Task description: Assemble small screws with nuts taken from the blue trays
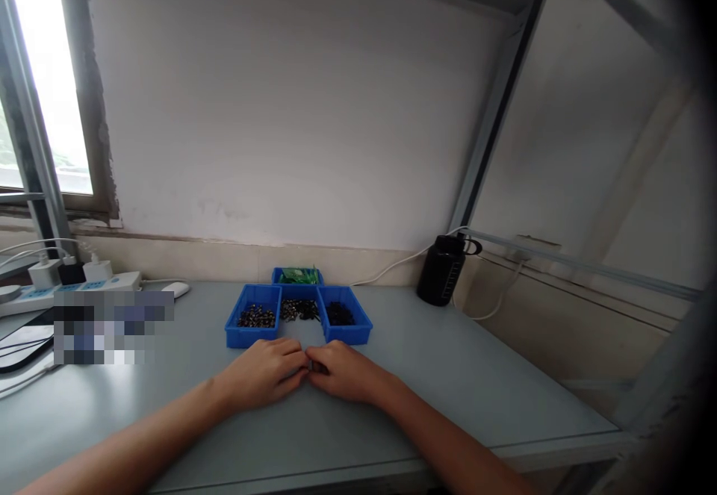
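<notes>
My left hand (272,370) and my right hand (344,372) meet fingertip to fingertip just in front of the bins. Both are closed in a pinch around something small, mostly hidden by the fingers. Behind my left hand stands a blue bin (237,337) holding many small metallic pieces (258,316). Another blue bin (352,333), behind my right hand, contains small black pieces (339,314). Between these two bins lies a loose pile of small dark and shiny parts (299,308). A third blue bin (275,277) at the back carries green packets or strips (299,275).
A black bottle (441,271) stands at the back right beside a white cable. On the left are a power strip (126,281) with plugged-in chargers, a white mouse (175,289), a dark flat device (28,340) and a blurred-out patch. Metal frame posts flank the grey table (476,383).
</notes>
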